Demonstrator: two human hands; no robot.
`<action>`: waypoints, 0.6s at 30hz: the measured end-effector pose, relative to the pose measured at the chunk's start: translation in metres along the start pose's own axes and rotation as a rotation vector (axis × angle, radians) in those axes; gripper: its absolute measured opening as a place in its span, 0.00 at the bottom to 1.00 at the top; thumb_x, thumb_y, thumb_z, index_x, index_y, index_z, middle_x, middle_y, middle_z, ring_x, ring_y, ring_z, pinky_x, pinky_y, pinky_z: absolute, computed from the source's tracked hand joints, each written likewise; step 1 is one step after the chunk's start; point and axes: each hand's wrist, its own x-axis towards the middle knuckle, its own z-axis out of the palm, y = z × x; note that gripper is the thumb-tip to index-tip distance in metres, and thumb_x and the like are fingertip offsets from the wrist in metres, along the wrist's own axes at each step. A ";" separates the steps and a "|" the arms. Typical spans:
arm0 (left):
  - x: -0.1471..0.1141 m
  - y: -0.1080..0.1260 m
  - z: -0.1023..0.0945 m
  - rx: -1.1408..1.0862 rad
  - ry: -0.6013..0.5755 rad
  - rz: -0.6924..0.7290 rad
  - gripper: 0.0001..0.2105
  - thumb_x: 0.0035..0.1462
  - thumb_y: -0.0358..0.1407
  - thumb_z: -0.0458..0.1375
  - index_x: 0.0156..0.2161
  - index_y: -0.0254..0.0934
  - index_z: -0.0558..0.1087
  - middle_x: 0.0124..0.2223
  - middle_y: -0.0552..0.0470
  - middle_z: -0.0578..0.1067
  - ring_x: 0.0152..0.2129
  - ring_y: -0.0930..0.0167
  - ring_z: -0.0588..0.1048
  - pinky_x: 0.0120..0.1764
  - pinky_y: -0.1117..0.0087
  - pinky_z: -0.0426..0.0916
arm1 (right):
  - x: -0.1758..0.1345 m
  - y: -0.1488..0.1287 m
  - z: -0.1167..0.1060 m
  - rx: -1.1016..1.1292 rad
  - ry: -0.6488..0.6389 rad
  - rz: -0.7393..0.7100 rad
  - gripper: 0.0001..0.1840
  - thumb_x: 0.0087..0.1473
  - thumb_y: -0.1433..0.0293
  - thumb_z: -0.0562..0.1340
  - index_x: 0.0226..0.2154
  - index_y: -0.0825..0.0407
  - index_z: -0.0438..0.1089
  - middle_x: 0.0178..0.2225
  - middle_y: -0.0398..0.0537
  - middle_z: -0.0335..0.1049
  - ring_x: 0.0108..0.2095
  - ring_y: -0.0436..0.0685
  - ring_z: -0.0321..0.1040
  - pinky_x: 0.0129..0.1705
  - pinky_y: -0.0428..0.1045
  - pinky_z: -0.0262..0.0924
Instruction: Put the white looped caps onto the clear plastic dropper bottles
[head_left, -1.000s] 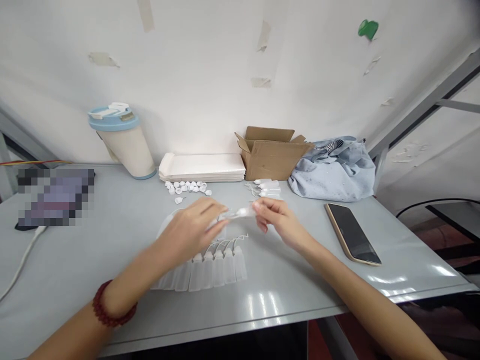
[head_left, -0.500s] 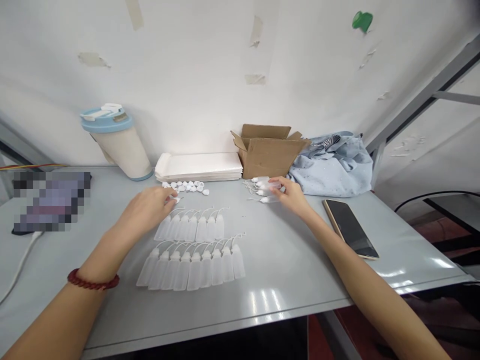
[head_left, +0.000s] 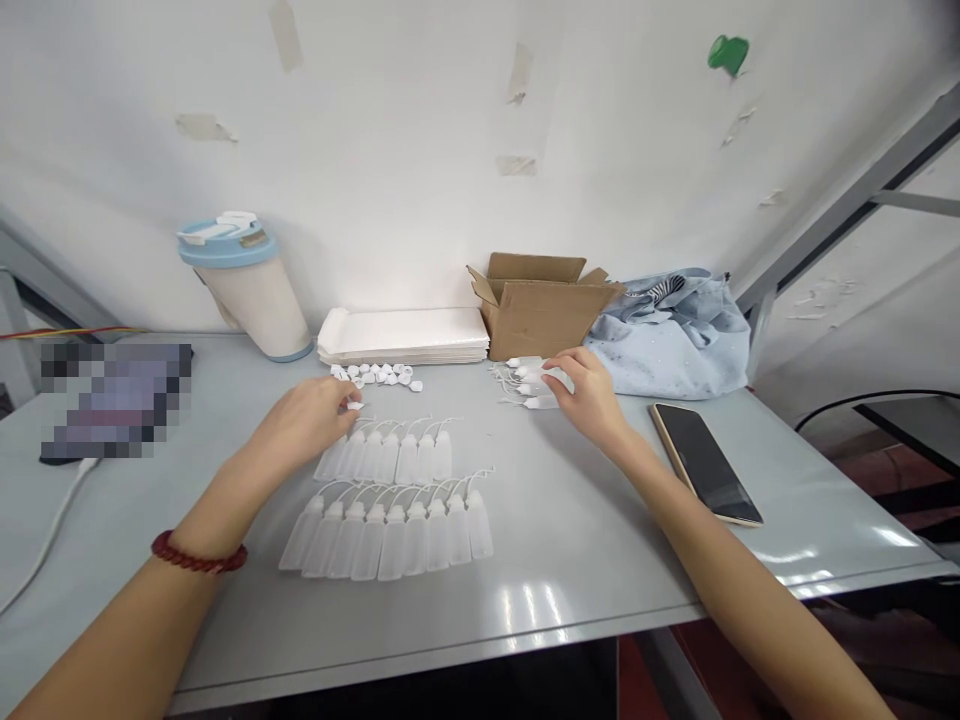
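Observation:
On the left, my left hand (head_left: 311, 415) has its fingertips pinched on a small white piece (head_left: 355, 405) that looks like a cap, mostly covered by the fingers. Just beyond it lies a pile of small white caps (head_left: 386, 375). Two rows of translucent squeeze bottles with thin looped strips at their necks lie in front: a far row (head_left: 405, 458) and a near row (head_left: 394, 540). My right hand (head_left: 589, 390) is over a few more such bottles (head_left: 538, 402), thumb and index finger apart around their bottom ends.
Behind the caps is a stack of white envelopes (head_left: 405, 335), beside an opened cardboard box (head_left: 551, 318) and blue cloth (head_left: 671, 340). A tumbler (head_left: 251, 290) stands back left. One phone (head_left: 705, 465) lies right; a blurred device (head_left: 120, 400) with a cable lies left.
The view has shifted slightly. My right thumb and index finger have spread a little at the bottles. My left hand stays by the caps, its fingertips still pinched.

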 end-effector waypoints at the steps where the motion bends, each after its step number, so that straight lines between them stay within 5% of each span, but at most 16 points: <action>1: -0.001 0.000 -0.001 0.000 -0.003 -0.007 0.13 0.50 0.36 0.49 0.36 0.38 0.73 0.36 0.44 0.78 0.35 0.57 0.76 0.32 0.64 0.65 | 0.000 -0.006 -0.002 0.016 0.013 -0.015 0.08 0.55 0.72 0.56 0.35 0.53 0.70 0.37 0.55 0.65 0.39 0.62 0.63 0.41 0.56 0.59; 6: -0.005 0.008 -0.010 -0.060 0.059 -0.060 0.11 0.50 0.38 0.49 0.35 0.36 0.71 0.36 0.44 0.77 0.35 0.56 0.75 0.32 0.62 0.65 | -0.006 -0.047 -0.013 0.086 -0.030 -0.080 0.07 0.55 0.72 0.54 0.28 0.53 0.65 0.31 0.53 0.67 0.34 0.58 0.64 0.36 0.51 0.56; 13: -0.017 0.042 -0.017 -0.417 0.064 0.008 0.09 0.49 0.41 0.54 0.33 0.38 0.70 0.33 0.51 0.76 0.31 0.65 0.75 0.35 0.67 0.67 | -0.033 -0.109 -0.027 0.243 -0.540 -0.113 0.10 0.51 0.73 0.55 0.20 0.54 0.61 0.21 0.44 0.64 0.20 0.48 0.55 0.25 0.45 0.46; 18: -0.027 0.057 -0.017 -0.562 0.064 0.083 0.11 0.52 0.42 0.55 0.37 0.38 0.72 0.38 0.51 0.77 0.33 0.67 0.75 0.38 0.67 0.68 | -0.040 -0.124 -0.030 0.208 -0.801 -0.177 0.15 0.49 0.69 0.58 0.14 0.54 0.59 0.14 0.41 0.59 0.17 0.46 0.47 0.22 0.45 0.42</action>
